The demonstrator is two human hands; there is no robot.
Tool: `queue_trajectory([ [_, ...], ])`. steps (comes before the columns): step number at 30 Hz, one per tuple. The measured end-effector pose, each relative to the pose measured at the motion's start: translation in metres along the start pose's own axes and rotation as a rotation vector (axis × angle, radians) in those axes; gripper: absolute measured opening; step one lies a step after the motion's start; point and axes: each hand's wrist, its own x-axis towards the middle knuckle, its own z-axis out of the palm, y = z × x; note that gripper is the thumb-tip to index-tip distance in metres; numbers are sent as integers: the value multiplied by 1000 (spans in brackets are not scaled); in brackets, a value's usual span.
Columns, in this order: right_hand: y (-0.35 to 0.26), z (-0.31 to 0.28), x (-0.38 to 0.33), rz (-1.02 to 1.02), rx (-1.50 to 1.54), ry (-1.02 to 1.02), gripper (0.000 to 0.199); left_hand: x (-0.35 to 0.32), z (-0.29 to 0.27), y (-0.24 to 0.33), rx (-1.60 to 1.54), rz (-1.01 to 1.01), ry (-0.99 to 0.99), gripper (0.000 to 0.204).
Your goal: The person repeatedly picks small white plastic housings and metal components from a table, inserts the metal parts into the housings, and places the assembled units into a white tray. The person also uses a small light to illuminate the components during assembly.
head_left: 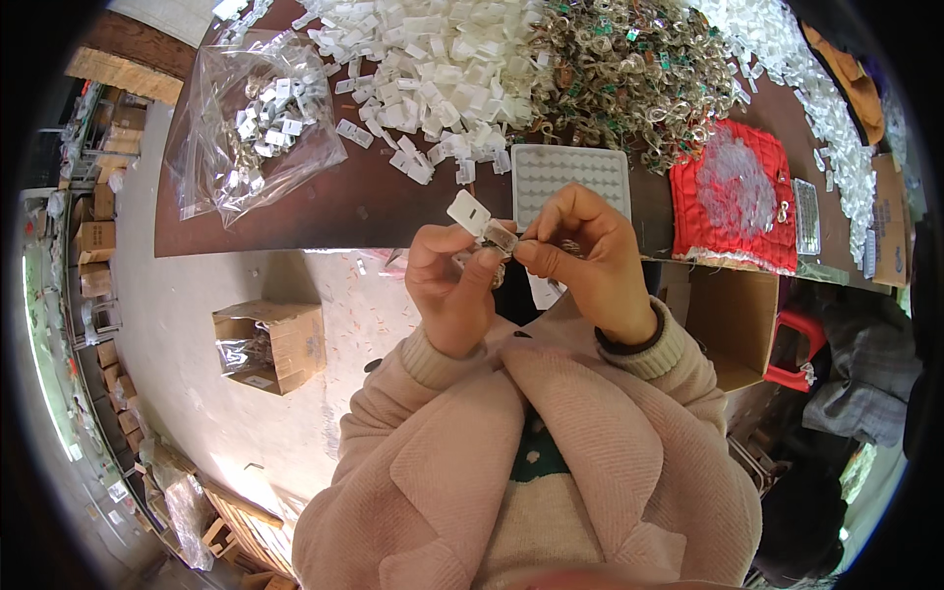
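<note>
"So, where is the piece you are working on, and how are your hands set around it?"

"It sits between your fingertips, over the near edge of the dark brown table (pixel 324 221), just left of the white plastic tray with rows of dimples (pixel 570 177). Your left hand (pixel 452 290) has thumb and forefinger closed on the flat white plastic tag with a black slot (pixel 468 212) and the small clear plastic case (pixel 501 237) beside it. Your right hand (pixel 590 261) has its thumb and forefinger nearly together at the case's right side; I cannot tell whether they grip a part of their own."

"How far along does that put you?"

"On this one piece, probably midway: tag and case are together in your fingers, though whether they are joined is too small to tell."

"And the whole batch?"

"Judging by the heaps, you have plenty left. The broad pile of translucent white plastic parts (pixel 433 79) and the tangled pile of brown, silvery and green cord-like pieces (pixel 629 79) both lie loose on your table. The clear plastic bag (pixel 211 162) at your left holds a smaller cluster of white and metallic pieces (pixel 280 113); those may be your finished ones, but nothing confirms it. Your red quilted cloth (pixel 730 182) carries a mound of clear bits, likely unused."
</note>
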Motion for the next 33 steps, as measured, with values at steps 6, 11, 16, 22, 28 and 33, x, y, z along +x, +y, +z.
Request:
queue_trajectory([
  [6, 21, 7, 1, 21, 151, -64, 22, -2, 2, 4, -151, -202, 119, 15],
  [11, 19, 4, 3, -103, -338, -48, 18, 9, -16, 9, -222, -249, 83, 16],
  [16, 19, -24, 37, -491, -1124, 244, 19, 17, -28, 6, -147, -280, 105, 15],
  [22, 36, -27, 60, -417, -1367, 305, 13, 15, -28, 7, -237, -430, 104, 15],
  [28, 37, -35, 60, -400, -1356, 255, 18, 14, -29, -1, -279, -433, 83, 16],
  [33, 31, -35, 67, -322, -1272, 203, 19, 14, -30, -6, -315, -432, 18, 14],
])
